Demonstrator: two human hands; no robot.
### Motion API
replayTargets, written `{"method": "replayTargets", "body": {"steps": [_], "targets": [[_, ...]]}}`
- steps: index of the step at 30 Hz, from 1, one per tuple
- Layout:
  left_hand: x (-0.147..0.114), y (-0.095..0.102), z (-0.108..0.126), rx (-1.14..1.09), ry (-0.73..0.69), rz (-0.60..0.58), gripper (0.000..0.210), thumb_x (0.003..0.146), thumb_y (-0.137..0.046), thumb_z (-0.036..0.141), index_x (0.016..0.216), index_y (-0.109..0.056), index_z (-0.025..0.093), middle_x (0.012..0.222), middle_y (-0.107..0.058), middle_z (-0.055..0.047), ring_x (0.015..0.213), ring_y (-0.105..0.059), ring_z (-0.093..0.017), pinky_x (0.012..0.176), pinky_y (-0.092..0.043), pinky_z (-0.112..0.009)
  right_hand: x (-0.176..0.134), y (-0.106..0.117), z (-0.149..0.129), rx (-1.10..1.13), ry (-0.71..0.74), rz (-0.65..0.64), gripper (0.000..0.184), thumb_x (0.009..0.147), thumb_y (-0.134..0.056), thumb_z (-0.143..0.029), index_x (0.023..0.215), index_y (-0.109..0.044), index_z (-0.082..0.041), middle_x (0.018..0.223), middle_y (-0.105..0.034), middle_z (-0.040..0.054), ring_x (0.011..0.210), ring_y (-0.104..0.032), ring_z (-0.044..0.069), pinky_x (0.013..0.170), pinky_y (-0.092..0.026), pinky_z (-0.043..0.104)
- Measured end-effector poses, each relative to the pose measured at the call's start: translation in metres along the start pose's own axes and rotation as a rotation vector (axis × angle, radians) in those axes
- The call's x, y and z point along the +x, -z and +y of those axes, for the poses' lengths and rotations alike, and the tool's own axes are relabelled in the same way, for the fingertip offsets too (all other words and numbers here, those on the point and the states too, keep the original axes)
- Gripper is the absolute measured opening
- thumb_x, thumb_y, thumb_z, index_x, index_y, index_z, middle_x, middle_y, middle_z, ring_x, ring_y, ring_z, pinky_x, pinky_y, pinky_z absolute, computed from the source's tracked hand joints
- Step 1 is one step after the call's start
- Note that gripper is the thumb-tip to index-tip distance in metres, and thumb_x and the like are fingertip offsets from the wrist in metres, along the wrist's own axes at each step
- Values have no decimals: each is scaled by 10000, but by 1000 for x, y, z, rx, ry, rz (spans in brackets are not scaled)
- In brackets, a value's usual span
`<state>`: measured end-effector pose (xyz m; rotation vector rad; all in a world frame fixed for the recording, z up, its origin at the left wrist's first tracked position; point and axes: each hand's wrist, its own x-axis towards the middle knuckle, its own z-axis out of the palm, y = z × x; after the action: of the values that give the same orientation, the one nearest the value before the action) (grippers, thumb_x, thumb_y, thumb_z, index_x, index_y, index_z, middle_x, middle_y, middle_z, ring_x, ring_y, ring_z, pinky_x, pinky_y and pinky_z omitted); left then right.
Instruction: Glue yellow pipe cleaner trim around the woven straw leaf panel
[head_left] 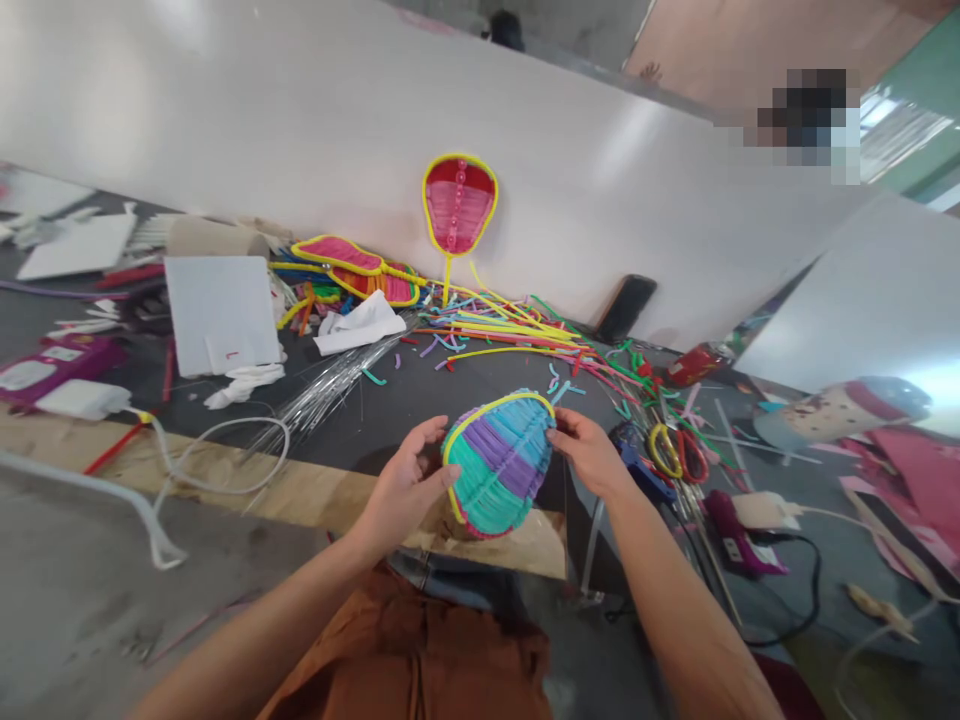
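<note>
Between my two hands is a rounded pipe-cleaner panel [499, 462] with blue, purple and teal bands and a yellow strip along its upper left edge. My left hand [412, 482] grips its left side, thumb in front. On the upper right edge, the fingers of my right hand [589, 450] pinch the rim. The panel is held above the table's front edge, tilted toward me. Behind it, loose coloured pipe cleaners [517, 335] lie in a heap, with short cut bits around them.
A pink panel with a yellow rim [460, 205] stands against the white partition [300, 120]. Silver wires [322, 385] and a white box [221, 312] lie left. Right are a phone [627, 308], a red can [697, 363], scissors [677, 452] and a purple device [739, 535] with cables.
</note>
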<state>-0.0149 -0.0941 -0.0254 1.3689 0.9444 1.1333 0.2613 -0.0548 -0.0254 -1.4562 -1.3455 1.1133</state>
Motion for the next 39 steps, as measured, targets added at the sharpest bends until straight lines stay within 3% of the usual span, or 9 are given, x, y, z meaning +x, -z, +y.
{"method": "replayTargets", "body": {"steps": [3, 6, 10, 13, 15, 24, 31, 35, 39], "targets": [[5, 0, 13, -54, -9, 0, 409, 829, -594, 223, 1222, -509, 151, 1176, -635, -120, 1051, -629, -204, 902, -530, -352, -11, -4, -8, 110, 46, 5, 313, 696, -690, -406, 923, -603, -209, 806, -670, 18, 695, -607, 172, 645, -490, 320], [9, 4, 30, 36, -95, 12, 302, 857, -568, 220, 1152, -576, 159, 1075, -674, -89, 969, -651, -190, 830, -552, -320, -17, -3, -17, 186, 98, 27, 275, 684, -710, -404, 853, -570, -238, 795, -640, 0, 685, -590, 167, 637, -478, 320], [14, 11, 59, 369, -452, 81, 167, 859, -543, 128, 971, -653, 186, 936, -677, -47, 887, -641, -160, 800, -537, -297, -20, 1, -32, 210, 260, 63, 231, 650, -742, -320, 777, -570, -232, 939, -606, 26, 743, -575, 164, 630, -461, 304], [16, 14, 74, 559, -753, 92, 219, 840, -512, 48, 852, -658, 210, 886, -687, -32, 970, -619, -186, 872, -512, -370, -25, 4, -44, 40, 504, 164, 131, 699, -695, -266, 782, -605, -222, 967, -589, 60, 862, -575, 201, 704, -474, 338], [17, 16, 75, 650, -842, 121, 237, 828, -511, 30, 808, -650, 220, 869, -692, -25, 990, -611, -199, 869, -508, -397, -29, 4, -49, -99, 620, 222, 97, 730, -660, -245, 815, -619, -222, 954, -591, 72, 905, -572, 220, 753, -478, 370], [23, 27, 49, 706, -799, 141, 249, 817, -488, 0, 820, -630, 204, 886, -680, -30, 1006, -610, -191, 871, -512, -384, -32, -4, -44, -207, 691, 160, 53, 816, -582, -222, 859, -612, -219, 941, -628, 84, 858, -615, 204, 718, -511, 357], [29, 29, 56, 648, -746, 137, 223, 827, -483, 38, 862, -635, 198, 869, -688, -33, 980, -638, -186, 867, -524, -369, -32, -8, -42, -161, 644, 209, 63, 819, -594, -288, 828, -602, -226, 873, -651, 58, 828, -627, 203, 746, -517, 359], [34, 30, 62, 686, -815, 146, 282, 796, -457, -7, 781, -636, 210, 914, -663, -34, 1032, -601, -195, 886, -507, -395, -37, -9, -39, -166, 647, 177, 125, 827, -611, -346, 854, -606, -224, 963, -651, 88, 882, -635, 213, 703, -532, 330], [45, 36, 54, 738, -811, 230, 249, 789, -503, 28, 713, -647, 217, 1013, -618, -45, 1093, -550, -214, 928, -480, -427, -53, -11, -36, -335, 802, 208, 55, 847, -584, -218, 891, -611, -237, 966, -643, 82, 875, -639, 205, 706, -541, 341]]}}
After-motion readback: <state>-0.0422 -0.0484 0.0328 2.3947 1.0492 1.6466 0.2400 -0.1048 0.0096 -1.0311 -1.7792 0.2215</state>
